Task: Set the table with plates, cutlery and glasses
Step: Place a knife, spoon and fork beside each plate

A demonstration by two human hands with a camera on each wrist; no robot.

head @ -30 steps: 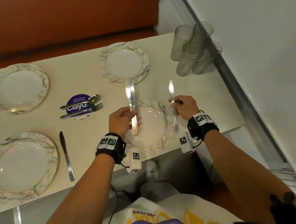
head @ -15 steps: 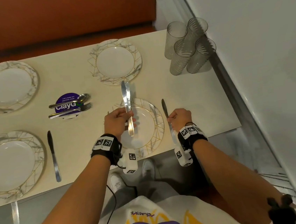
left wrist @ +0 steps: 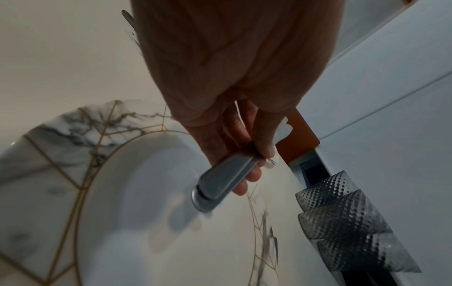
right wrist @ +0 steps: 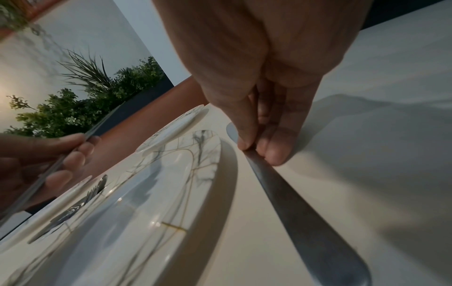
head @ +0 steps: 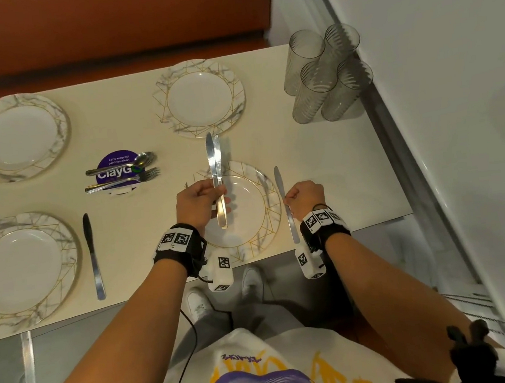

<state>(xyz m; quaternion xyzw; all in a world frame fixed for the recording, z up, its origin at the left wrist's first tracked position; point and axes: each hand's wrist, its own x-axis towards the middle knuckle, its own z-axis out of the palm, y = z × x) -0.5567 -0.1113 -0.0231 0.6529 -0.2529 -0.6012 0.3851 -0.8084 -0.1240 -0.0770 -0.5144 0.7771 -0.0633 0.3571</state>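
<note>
On the cream table [head: 131,116], at the far left, lies a round white plate with grey marbling and gold lines [head: 16,138], and nearer on the left a second plate of the same pattern [head: 23,271] with a steel table knife [head: 93,255] flat just to its right, blade pointing far. Between these and the middle, a steel spoon [head: 124,166] and a steel fork [head: 124,181] rest across a round purple sticker printed "ClayG" [head: 115,171]. Far in the middle sits a third marbled plate [head: 201,98]. The left hand [head: 198,205] is above the left rim of the near-middle marbled plate [head: 248,223], its fingers [left wrist: 247,178] curled round the handles of two steel knives held together [head: 216,176], whose blades point far and reach almost to the third plate; the handle ends hang over the plate's well. Just right of that plate, a single steel knife [head: 285,206] lies flat on the table, blade far, and the right hand [head: 306,195] pinches it near the blade between thumb and fingers [right wrist: 276,154]. At the far right corner stand four clear ribbed drinking glasses [head: 326,74] clustered together, next to the white wall [head: 454,107].
</note>
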